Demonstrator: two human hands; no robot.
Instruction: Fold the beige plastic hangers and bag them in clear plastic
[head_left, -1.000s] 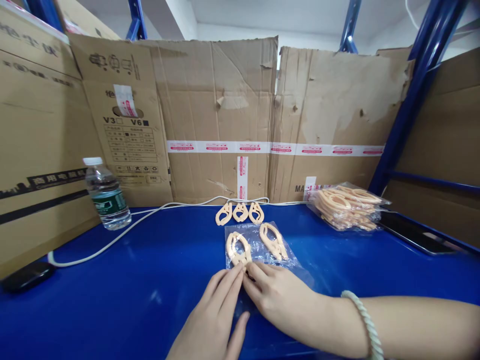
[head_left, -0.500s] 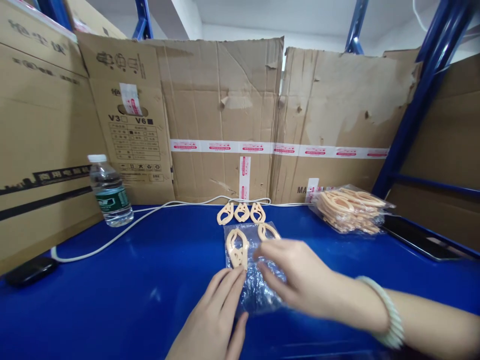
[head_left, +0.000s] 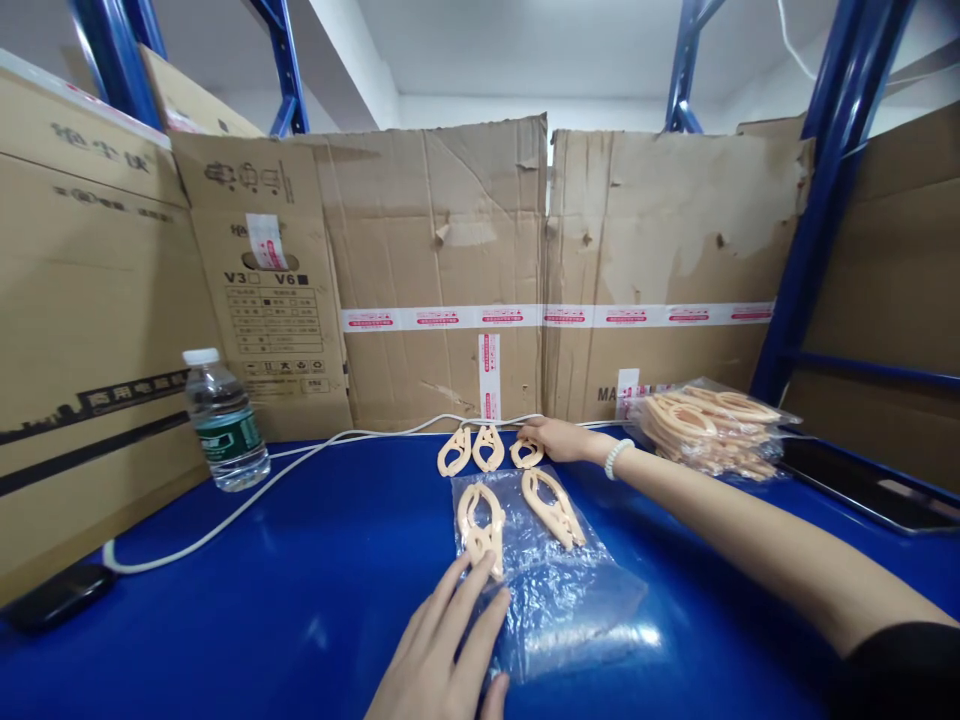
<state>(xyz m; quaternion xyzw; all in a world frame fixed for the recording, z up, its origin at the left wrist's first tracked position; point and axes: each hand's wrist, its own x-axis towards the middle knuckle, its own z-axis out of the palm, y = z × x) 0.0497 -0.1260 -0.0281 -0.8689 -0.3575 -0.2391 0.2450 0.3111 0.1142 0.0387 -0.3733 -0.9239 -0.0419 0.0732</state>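
Note:
My left hand (head_left: 446, 640) lies with fingers spread on the lower end of a cream folding hanger (head_left: 480, 505) and the edge of a clear plastic bag (head_left: 570, 610). A second cream hanger (head_left: 553, 508) is on the bag's right side; whether these two are inside or on top I cannot tell. Farther back, my right hand (head_left: 559, 438) has its fingers closed around the upper end of the rightmost hanger (head_left: 527, 456) of a row of three. The other two, the left hanger (head_left: 454, 453) and the middle hanger (head_left: 488, 450), lie beside it.
Bagged hangers (head_left: 709, 425) are piled at the back right, beside a dark phone (head_left: 870, 485). On the left stand a water bottle (head_left: 225, 425) and a black object (head_left: 56, 597). A white cable (head_left: 300, 462) crosses the blue table (head_left: 285, 600). Cardboard (head_left: 442, 370) walls the back.
My right hand has left the bag and reached back to the rightmost hanger of the row. The bag's right hanger now shows fully. My left hand stays on the bag; the view has tilted up slightly.

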